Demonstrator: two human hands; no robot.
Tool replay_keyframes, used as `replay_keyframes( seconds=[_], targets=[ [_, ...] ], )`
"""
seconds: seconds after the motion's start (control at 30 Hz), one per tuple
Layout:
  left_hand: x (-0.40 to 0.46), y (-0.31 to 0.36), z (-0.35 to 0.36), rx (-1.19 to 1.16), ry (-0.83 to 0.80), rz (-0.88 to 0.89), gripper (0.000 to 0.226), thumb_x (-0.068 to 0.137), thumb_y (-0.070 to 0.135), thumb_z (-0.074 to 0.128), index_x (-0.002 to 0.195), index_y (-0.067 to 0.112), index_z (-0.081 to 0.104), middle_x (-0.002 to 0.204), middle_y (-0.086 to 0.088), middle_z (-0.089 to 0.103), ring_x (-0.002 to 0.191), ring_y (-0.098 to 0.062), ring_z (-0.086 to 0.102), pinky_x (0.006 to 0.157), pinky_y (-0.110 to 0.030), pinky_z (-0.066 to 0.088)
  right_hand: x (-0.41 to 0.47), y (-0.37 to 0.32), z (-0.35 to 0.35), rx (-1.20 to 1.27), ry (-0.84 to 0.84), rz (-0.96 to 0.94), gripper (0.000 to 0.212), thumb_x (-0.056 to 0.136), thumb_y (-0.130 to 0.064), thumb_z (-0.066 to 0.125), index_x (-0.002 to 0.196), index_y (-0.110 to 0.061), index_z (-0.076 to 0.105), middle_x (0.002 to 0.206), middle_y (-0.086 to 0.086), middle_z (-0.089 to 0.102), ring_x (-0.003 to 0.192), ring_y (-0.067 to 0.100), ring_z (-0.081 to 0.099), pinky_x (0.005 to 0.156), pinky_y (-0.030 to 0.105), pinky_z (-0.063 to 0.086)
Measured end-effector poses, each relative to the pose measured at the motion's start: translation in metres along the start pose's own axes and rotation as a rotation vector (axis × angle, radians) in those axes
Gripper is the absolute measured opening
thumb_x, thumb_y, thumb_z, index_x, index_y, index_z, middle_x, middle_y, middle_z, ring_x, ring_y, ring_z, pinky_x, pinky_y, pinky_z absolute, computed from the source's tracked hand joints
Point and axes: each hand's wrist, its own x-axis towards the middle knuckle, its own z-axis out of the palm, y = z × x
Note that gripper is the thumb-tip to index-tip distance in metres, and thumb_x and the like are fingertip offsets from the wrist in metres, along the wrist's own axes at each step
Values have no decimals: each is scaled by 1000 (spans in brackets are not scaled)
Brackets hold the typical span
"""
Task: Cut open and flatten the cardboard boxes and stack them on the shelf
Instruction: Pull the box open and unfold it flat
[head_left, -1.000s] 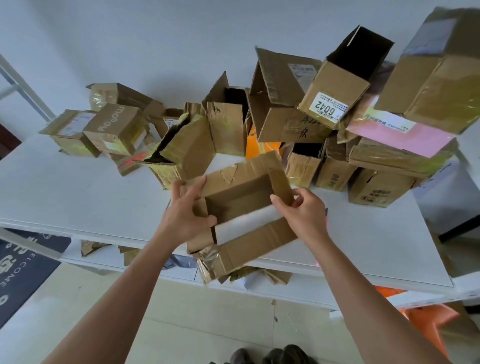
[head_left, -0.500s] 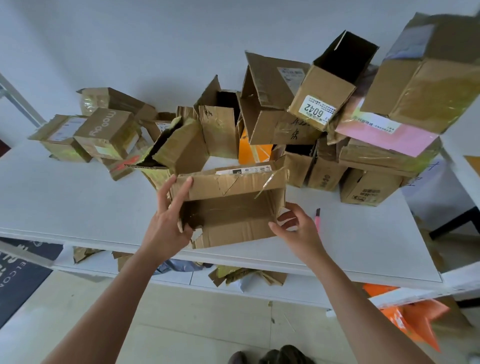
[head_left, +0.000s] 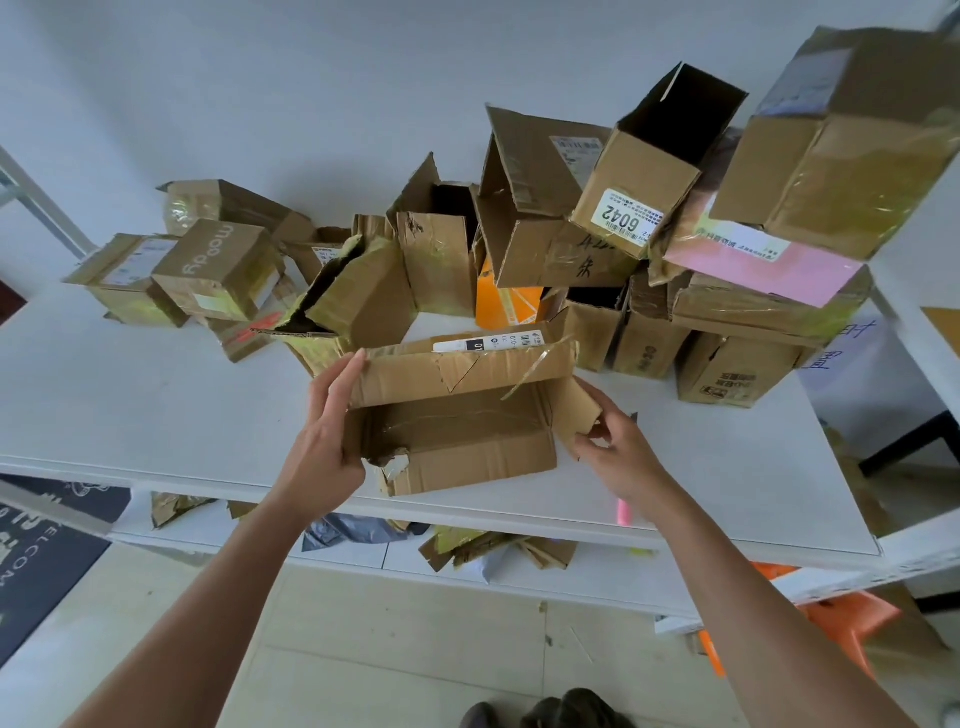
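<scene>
Box (head_left: 457, 415) now upright – R hand (head_left: 618, 452) hides cutter

There is one view only, from a wide-angle camera worn on the person's head. It looks forward and steeply down over both forearms, near enough that the hands sit mid-frame above the white table (head_left: 130, 395). The far wall (head_left: 311, 78) fills the top, the tiled floor (head_left: 405, 649) and the person's shoes (head_left: 550, 709) the bottom. Straight edges bow toward the frame's sides.
</scene>
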Motion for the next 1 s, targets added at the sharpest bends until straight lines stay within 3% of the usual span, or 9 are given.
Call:
replay_keyframes(
  seconds=[0.17,0.3,0.47,0.53,0.63,0.77,0.83,0.93,1.0],
  targets=[
    [9,8,-14,2,155,36,120,58,-33,52,152,34,22,151,14,17,142,-1,19,97,-14,42,3,-3,0,28,97,-133,38,101,-19,49,122,-50,48,108,-12,62,76,9,58,61,13,48],
    [-3,8,-12,-56,50,-70,118,59,-33,52,150,36,22,148,14,18,141,-15,27,98,-42,50,4,13,8,-93,70,-13,22,102,-19,48,123,-23,52,103,-9,60,81,-2,59,62,12,46],
    [-36,-3,-5,-222,-54,-235,92,73,-32,49,143,26,37,137,5,32,130,-15,36,99,-44,51,-6,37,4,-108,-133,148,45,100,-7,50,133,-38,51,125,-10,59,118,7,54,92,16,43],
    [-35,-3,-7,-283,-55,-307,84,76,-29,46,139,26,45,134,6,36,131,-20,37,101,-45,49,-5,27,0,4,-188,173,65,94,8,50,121,-51,54,122,-19,59,113,-3,55,84,10,46],
    [-22,10,-14,-390,-48,-433,60,77,-2,47,131,21,57,130,5,42,127,-26,43,107,-49,42,2,13,-11,94,-243,196,73,84,20,42,116,-42,62,119,-9,68,108,8,66,80,21,49],
    [-2,21,-18,-593,33,-728,17,96,31,52,95,21,66,126,2,41,114,-26,53,83,-39,51,17,-2,-13,317,-143,239,44,99,-4,33,116,-24,68,126,-1,66,120,21,60,92,38,49],
    [5,15,-15,-585,29,-865,39,102,40,48,84,8,59,117,-2,50,103,-23,61,72,-33,51,24,-9,-6,253,-136,240,34,106,-31,36,123,-38,64,134,-8,59,125,17,53,98,41,46],
    [3,0,-12,-559,-19,-975,19,92,16,68,91,1,57,106,-9,60,97,-26,64,71,-29,52,29,-11,8,36,-233,146,29,103,-44,44,127,-50,59,144,-15,47,132,10,42,103,29,38],
    [-3,-14,-17,-582,0,-1085,32,86,2,72,112,-1,55,117,-13,58,102,-27,64,83,-34,53,31,-9,18,-25,-275,101,40,102,-35,49,140,-48,45,146,-18,36,134,7,37,103,22,36]
  ],
)
